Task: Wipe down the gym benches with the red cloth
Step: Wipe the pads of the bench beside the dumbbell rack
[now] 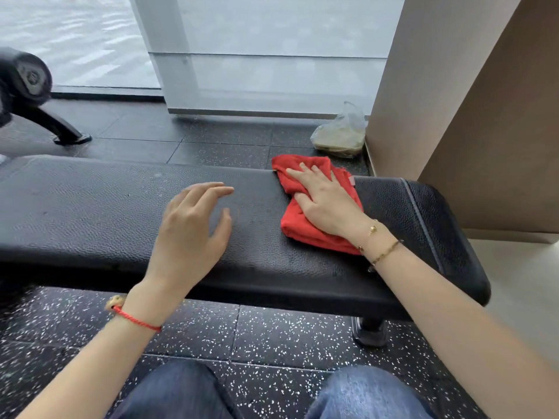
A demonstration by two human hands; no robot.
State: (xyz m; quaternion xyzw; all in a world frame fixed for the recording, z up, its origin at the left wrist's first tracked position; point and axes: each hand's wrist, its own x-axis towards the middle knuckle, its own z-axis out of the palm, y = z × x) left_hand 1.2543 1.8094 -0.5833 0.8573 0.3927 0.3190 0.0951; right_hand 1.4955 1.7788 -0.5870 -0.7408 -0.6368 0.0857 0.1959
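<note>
My right hand (326, 204) lies flat, fingers spread, pressing the red cloth (305, 225) onto the table (106, 213), the black padded gym bench I am wiping. The cloth sits bunched near the right end, its far corner hanging over the back edge. My left hand (193, 234) hovers just above the pad's middle, fingers relaxed and apart, holding nothing. I judge the work barely underway: faint pale specks, possibly dust, dot the long left stretch, which I have yet to cover.
</note>
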